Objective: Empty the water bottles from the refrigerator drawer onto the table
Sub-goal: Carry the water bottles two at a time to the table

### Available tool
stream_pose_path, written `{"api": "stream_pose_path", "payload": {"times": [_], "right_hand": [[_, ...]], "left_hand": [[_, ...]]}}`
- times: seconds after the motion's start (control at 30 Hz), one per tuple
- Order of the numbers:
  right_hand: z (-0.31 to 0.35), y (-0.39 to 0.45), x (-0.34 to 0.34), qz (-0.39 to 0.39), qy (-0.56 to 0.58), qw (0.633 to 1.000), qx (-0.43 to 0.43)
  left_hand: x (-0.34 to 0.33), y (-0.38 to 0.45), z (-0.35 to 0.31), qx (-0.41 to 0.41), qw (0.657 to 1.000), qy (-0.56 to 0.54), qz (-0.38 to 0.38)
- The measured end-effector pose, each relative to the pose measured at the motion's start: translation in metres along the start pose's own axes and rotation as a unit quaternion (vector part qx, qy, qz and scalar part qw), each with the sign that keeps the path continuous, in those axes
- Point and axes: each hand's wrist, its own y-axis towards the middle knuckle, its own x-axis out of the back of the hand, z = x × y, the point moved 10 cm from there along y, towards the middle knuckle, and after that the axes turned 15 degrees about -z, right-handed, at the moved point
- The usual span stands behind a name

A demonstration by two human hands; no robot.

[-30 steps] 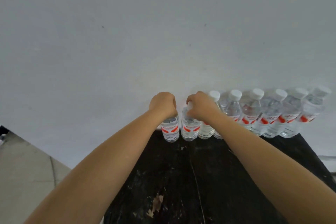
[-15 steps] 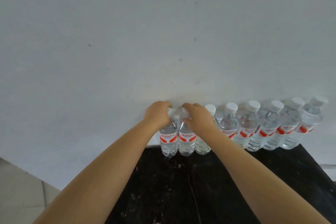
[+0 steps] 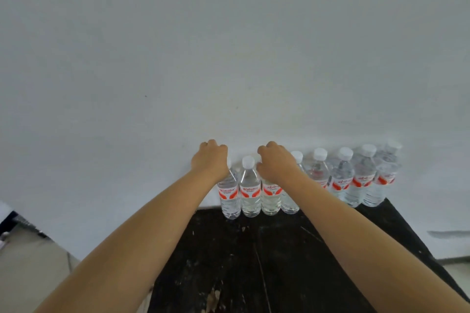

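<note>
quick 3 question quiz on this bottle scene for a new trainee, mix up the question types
1. True or false: the bottles lie on their sides on the table.
2. Which bottle stands in the gap between the left hand and the right hand?
A. the leftmost in the row
B. the second from the left
C. the rightmost in the row
3. Fill in: the caps that show are all ____ in colour.

Key: 1 false, they stand upright in a row against the wall; 2 B; 3 white.
</note>
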Motion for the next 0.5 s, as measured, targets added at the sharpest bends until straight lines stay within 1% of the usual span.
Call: {"api": "stream_pose_path", "payload": {"times": [0.13, 0.27, 0.37, 0.5], "right_hand": [[-0.007, -0.028, 0.044, -0.002, -0.01, 1.0, 0.011], [-0.002, -0.073, 0.093, -0.022, -0.019, 0.999, 0.036], [0.004, -0.115, 0.135, -0.055, -0.03, 0.997, 0.053], [-0.003, -0.186, 0.188, -0.097, -0.048, 0.994, 0.023]], "left_hand": [[0.04, -0.033, -0.013, -0.004, 1.0, 0.029, -0.011], [0.076, -0.074, -0.036, -0.023, 0.999, 0.03, -0.011], [0.1, -0.108, -0.062, -0.052, 0.998, 0.009, -0.016], [0.136, -0.167, -0.098, -0.111, 0.992, -0.036, -0.041]]}}
